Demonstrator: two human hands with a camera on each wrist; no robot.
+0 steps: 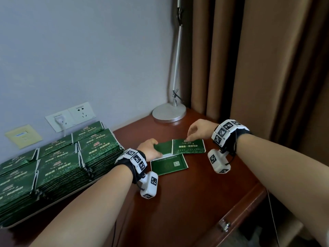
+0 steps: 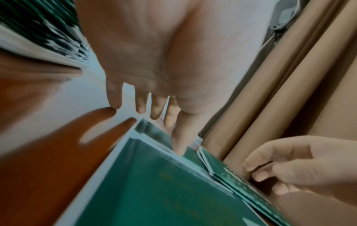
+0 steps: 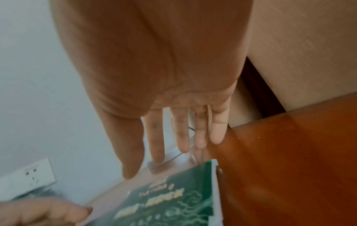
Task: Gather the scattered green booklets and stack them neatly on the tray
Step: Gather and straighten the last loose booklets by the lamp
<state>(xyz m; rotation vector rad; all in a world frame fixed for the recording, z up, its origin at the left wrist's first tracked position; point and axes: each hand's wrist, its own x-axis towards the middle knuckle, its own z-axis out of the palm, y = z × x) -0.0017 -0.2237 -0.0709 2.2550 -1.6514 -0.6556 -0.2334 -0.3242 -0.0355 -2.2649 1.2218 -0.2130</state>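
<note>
Three green booklets lie loose on the brown table. My left hand (image 1: 154,148) (image 2: 174,139) rests at the left end of the plain middle booklet (image 1: 164,147) (image 2: 164,183), fingers straight and thumb tip touching its white edge. My right hand (image 1: 191,137) (image 3: 144,168) hovers over the far edge of the printed booklet (image 1: 188,147) (image 3: 173,198) with straight fingers, holding nothing. A third booklet (image 1: 168,164) lies nearer to me, partly under the middle one. At the left stands the tray (image 1: 53,202), filled with several tall stacks of green booklets (image 1: 58,164).
A silver lamp base (image 1: 169,113) stands in the table's back corner, its pole rising along the wall. Wall sockets (image 1: 71,116) sit behind the tray. Brown curtains (image 1: 249,68) hang close on the right. The table's front right edge (image 1: 249,198) drops off.
</note>
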